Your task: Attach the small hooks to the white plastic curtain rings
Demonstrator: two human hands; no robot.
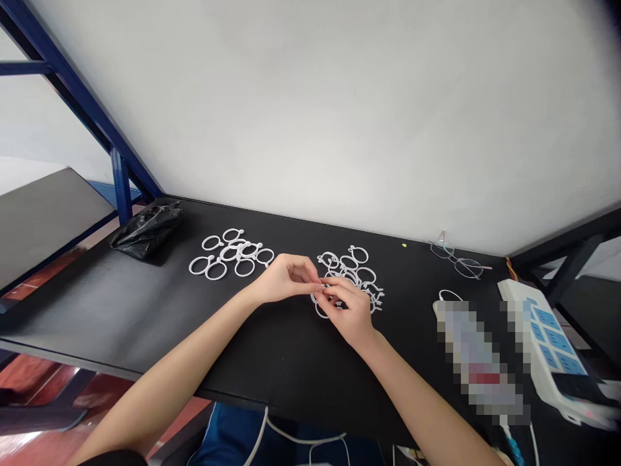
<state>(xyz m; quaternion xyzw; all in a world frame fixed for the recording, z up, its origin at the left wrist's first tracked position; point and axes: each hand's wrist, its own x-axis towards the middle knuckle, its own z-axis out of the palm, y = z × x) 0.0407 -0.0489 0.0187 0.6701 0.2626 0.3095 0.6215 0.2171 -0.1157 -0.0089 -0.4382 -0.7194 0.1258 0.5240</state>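
Observation:
Both hands meet over the middle of a black table (145, 310). My left hand (286, 277) and my right hand (347, 310) are closed in a pinch on one white plastic ring (321, 309), partly hidden by the fingers. Just behind the hands lies a heap of several white rings (356, 266). A second group of several white rings (233, 254) is spread out flat to the left.
A crumpled black plastic bag (148, 230) sits at the back left. Wire-rimmed glasses (458, 259) lie at the back right. A white power strip (548, 340) and a blurred-out object (478, 362) lie on the right. A blue metal frame (119, 184) stands at the left.

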